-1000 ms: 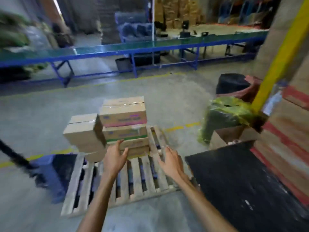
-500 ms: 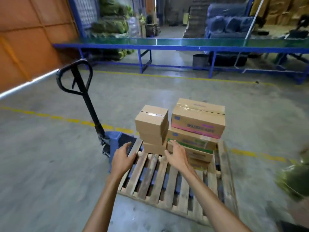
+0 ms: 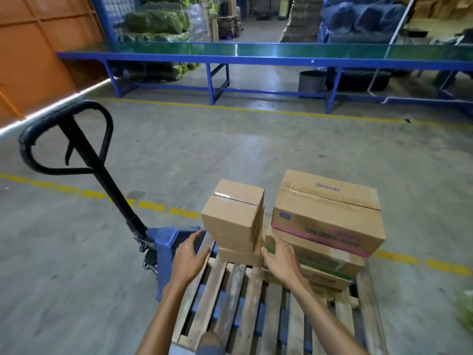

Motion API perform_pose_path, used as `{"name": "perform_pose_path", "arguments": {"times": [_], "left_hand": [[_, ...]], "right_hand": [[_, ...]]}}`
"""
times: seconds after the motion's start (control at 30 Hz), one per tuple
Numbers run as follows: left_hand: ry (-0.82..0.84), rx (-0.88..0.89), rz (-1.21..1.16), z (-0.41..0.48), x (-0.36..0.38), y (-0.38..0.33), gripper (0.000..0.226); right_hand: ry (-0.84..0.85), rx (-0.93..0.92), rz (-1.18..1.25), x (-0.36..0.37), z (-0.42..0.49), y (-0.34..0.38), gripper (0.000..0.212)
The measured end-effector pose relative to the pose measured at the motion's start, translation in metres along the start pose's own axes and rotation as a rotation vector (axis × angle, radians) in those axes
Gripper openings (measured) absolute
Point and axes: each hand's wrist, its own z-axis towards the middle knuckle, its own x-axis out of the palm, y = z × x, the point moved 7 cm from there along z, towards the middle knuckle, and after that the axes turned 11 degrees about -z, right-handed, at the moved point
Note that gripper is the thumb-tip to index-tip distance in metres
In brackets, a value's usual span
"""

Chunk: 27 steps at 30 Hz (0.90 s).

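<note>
A wooden pallet [image 3: 231,295] lies on the forks of a blue pallet jack [image 3: 167,245]. Two stacks of cardboard boxes stand on its far end: a small plain stack [image 3: 234,219] on the left and a wider printed stack [image 3: 327,219] on the right. My left hand [image 3: 188,257] hovers with relaxed fingers over the pallet's left corner, just left of the small stack. My right hand [image 3: 280,260] reaches with spread fingers to the lower printed boxes, in front of the gap between the stacks. Neither hand holds anything.
The jack's black handle [image 3: 66,139] leans up to the left. A long blue-framed conveyor [image 3: 256,53] crosses the background with a dark bin [image 3: 312,80] under it. Orange wall stands at left. Yellow floor lines cross the concrete. A green bundle [image 3: 464,311] shows at the right edge.
The view has swung left and closer to the pallet, bringing the jack handle into sight. Both hands have moved forward to the box stacks, still holding nothing.
</note>
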Motion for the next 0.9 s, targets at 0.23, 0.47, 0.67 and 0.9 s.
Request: {"name": "perform_pose_path", "arguments": {"times": [0.23, 0.47, 0.67, 0.9], "left_hand": [[0.082, -0.108, 0.023, 0.184, 0.027, 0.023, 0.058], [0.199, -0.246, 0.082, 0.384, 0.075, 0.075, 0.059], [0.26, -0.43, 0.008, 0.502, 0.124, 0.161, 0.069], [0.349, -0.612, -0.131, 0.547, 0.178, 0.259, 0.083]], "right_hand": [[0.079, 0.099, 0.026, 0.051, 0.15, 0.01, 0.059], [0.11, 0.3, 0.165, 0.117, 0.315, 0.005, 0.058], [0.082, 0.631, 0.337, 0.191, 0.409, -0.045, 0.096], [0.056, 0.82, 0.607, 0.277, 0.433, -0.093, 0.119]]}}
